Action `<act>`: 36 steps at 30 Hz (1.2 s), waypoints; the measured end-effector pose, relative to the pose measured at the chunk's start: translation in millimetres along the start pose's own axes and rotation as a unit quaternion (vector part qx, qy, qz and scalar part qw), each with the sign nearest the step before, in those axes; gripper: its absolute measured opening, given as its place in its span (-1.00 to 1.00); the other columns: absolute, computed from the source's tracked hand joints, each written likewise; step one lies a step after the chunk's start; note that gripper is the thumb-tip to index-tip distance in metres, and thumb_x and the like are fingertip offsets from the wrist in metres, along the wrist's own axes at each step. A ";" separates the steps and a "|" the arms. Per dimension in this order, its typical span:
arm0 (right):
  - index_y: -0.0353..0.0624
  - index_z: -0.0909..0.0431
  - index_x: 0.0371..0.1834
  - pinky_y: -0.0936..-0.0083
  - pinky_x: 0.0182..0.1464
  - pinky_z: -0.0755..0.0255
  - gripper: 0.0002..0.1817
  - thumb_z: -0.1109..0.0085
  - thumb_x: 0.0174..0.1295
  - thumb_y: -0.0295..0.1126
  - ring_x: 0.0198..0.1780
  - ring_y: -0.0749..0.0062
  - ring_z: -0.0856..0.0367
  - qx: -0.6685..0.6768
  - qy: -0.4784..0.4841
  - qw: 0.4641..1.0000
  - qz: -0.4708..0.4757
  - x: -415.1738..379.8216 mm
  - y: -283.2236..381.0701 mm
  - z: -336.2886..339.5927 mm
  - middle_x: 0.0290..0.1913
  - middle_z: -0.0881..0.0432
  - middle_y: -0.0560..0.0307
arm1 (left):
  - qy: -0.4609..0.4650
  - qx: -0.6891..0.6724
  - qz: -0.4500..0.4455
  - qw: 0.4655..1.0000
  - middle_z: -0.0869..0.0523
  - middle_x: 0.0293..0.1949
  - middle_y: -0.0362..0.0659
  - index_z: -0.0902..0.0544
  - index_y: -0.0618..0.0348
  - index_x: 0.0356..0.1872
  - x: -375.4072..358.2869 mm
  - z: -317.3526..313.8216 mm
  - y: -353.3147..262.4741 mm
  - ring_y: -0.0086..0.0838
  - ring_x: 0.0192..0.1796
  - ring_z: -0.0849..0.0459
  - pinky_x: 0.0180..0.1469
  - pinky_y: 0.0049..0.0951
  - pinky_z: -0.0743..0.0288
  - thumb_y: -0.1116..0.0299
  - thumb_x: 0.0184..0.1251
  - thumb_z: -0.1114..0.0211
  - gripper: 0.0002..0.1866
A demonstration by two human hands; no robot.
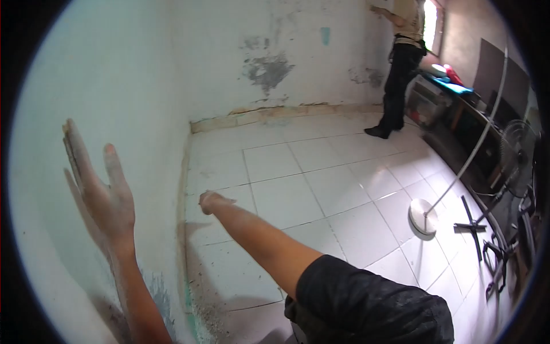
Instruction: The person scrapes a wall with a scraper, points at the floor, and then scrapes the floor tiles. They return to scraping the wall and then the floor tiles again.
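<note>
Black sleeve (366,304) nearest, arm stretched left across the view; right hand (211,203) end-on and small, so couldn't tell if open, closed or gripping. Left hand (106,207) open, fingers straight, thumb apart, dusty, beside the near wall (129,74), contact unclear. That wall, the work surface, ran up the left side. Step in hand looked like bare-hand work at the wall; next move seemed to call for a flat palm and controlled reach. Crumbly debris (206,312) lay along the wall's bottom edge, a footing hazard. Tiled floor (275,160) gave open room mid-view; the right side was tighter, with a round pole base (419,215), standing fan (518,150) and counter (458,100). Another person (401,80) stood by the patchy far wall (321,74), well apart.
</note>
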State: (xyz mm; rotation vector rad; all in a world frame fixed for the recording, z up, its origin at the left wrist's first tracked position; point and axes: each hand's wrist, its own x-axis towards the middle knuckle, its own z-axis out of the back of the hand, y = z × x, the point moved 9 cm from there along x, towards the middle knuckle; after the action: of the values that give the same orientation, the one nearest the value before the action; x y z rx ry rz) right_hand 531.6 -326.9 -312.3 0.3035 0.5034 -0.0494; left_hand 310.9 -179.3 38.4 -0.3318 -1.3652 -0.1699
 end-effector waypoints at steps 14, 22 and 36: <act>-0.04 -0.25 0.37 -0.52 -0.07 -0.42 -0.42 -0.06 0.25 -0.50 0.23 -0.43 -0.32 -0.093 0.110 0.990 0.002 13.4 9.5 -19.2 0.44 -0.14 0.04 | 0.602 -0.269 -0.028 0.752 -0.51 0.20 0.09 -0.45 0.23 0.23 -59.1 -34.0 -60.9 -0.08 0.26 -0.47 0.32 -0.35 -0.25 0.38 0.13 -0.21 -0.44; 0.03 -0.20 0.41 -0.42 -0.01 -0.45 -0.37 -0.05 0.24 -0.52 0.25 -0.36 -0.33 -0.094 0.089 0.992 0.012 37.4 -1.3 -24.3 0.46 -0.11 0.06 | 0.548 -0.262 -0.064 0.792 -0.55 0.15 0.10 -0.45 0.21 0.23 -41.5 -17.7 -56.4 -0.08 0.23 -0.50 0.30 -0.35 -0.29 0.40 0.14 -0.21 -0.45; -0.03 -0.44 0.25 -0.16 0.05 -0.53 -0.39 -0.25 0.03 -0.56 0.18 -0.16 -0.48 -0.132 0.067 0.989 -0.023 98.1 -13.8 -28.5 0.31 -0.38 0.08 | 0.158 -0.200 -0.272 0.928 -0.19 0.44 -0.01 -0.39 -0.08 0.33 -13.3 9.9 -85.7 -0.04 0.49 -0.06 0.47 0.07 0.06 0.40 -0.22 -0.25 -0.16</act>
State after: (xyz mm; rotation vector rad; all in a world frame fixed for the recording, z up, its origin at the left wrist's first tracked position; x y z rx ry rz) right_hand 602.6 -328.9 -387.1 0.0351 0.6423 -0.0063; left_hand 272.5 -257.7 38.5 -0.2407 -1.0653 -0.9365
